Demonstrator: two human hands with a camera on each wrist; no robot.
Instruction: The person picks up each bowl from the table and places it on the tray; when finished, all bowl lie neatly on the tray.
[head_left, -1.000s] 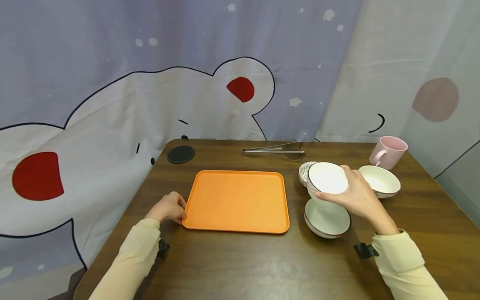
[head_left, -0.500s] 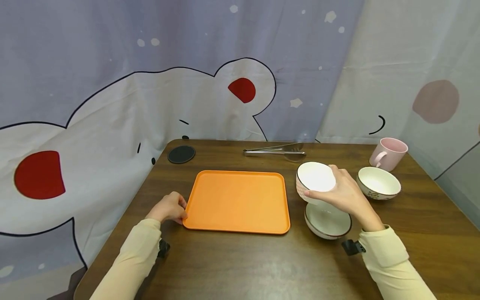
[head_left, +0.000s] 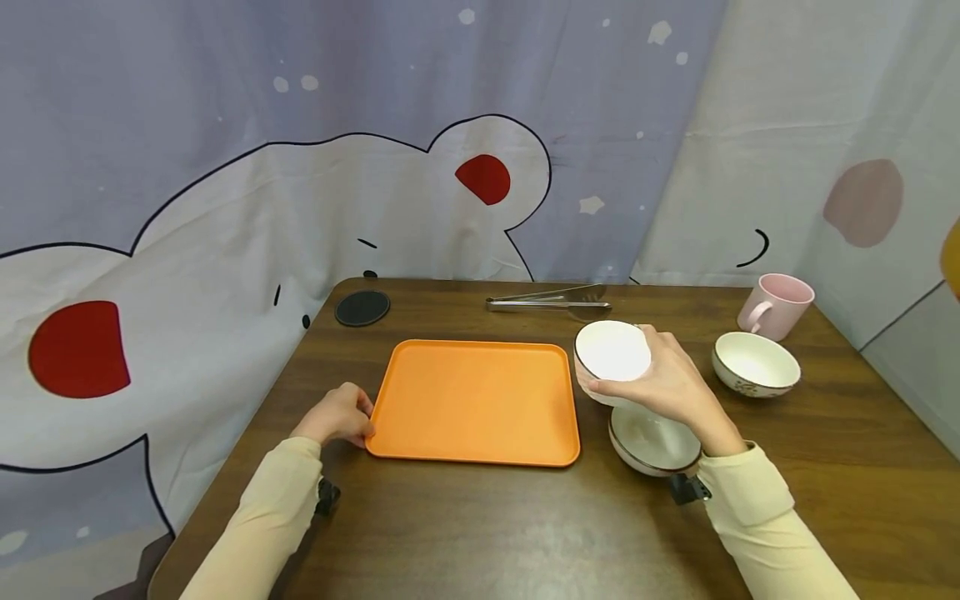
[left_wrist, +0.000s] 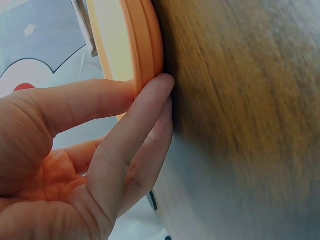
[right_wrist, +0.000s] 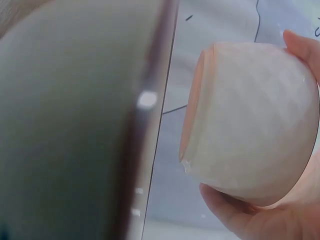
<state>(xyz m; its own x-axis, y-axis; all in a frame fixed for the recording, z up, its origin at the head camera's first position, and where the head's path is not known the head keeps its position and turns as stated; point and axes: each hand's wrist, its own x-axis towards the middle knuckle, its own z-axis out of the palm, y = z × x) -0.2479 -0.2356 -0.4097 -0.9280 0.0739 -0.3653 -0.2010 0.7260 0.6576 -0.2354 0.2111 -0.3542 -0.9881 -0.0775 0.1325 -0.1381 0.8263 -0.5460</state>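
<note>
My left hand (head_left: pixel 339 415) pinches the orange tray (head_left: pixel 472 404) at its near left corner. In the left wrist view, thumb and fingers meet at the tray's rim (left_wrist: pixel 142 40). My right hand (head_left: pixel 671 379) grips a white bowl (head_left: pixel 613 350) with a dark rim, thumb on one side and fingers on the other. The right wrist view shows its dimpled outer wall (right_wrist: pixel 255 120) and foot ring. The held bowl is just right of the tray, overlapping a second dark-rimmed bowl (head_left: pixel 660 442) in the head view. That second bowl looms large and blurred (right_wrist: pixel 70 125) in the right wrist view.
A floral bowl (head_left: pixel 756 365) and a pink mug (head_left: pixel 776 307) stand at the right. Metal tongs (head_left: pixel 551 302) lie along the back of the wooden table (head_left: pixel 465 533), and a black round coaster (head_left: pixel 362 308) at back left. A patterned curtain (head_left: pixel 337 192) hangs behind.
My right hand has carried the white bowl leftward toward the tray. It now covers the place where a small ribbed bowl showed. My left hand and the tray have stayed put.
</note>
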